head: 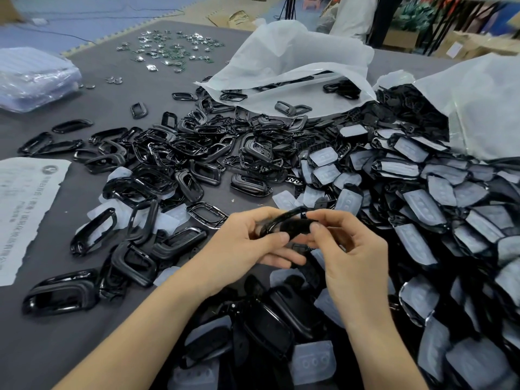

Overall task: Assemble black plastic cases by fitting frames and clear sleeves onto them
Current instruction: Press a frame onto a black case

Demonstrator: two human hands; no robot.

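head view: both hands, left hand [242,243] and right hand [346,249], pinch one black frame [284,223] above the case pile [270,327] (glossy, slippery); uneven pressure could pop it loose.

Table [118,102]: flat dark grey, no pattern.
Frames [197,153]: glossy black, white glare streaks on the edges.
Case [292,223]: same glossy black.
Sleeves [416,147]: milky clear, pale blue-grey cast, each embossed with a row of small circles.
Bags [295,52]: frosted translucent white; black parts show through as grey.
Sheet [25,198]: white, faint grey print and a round grey logo.
Small parts [174,49]: shiny silver mixed with green.
Bundle [33,77]: clear wrap, bluish-lilac tint.
Floor [84,12]: blue, with a tan strip beyond the table.
Boxes [472,46]: cardboard brown.
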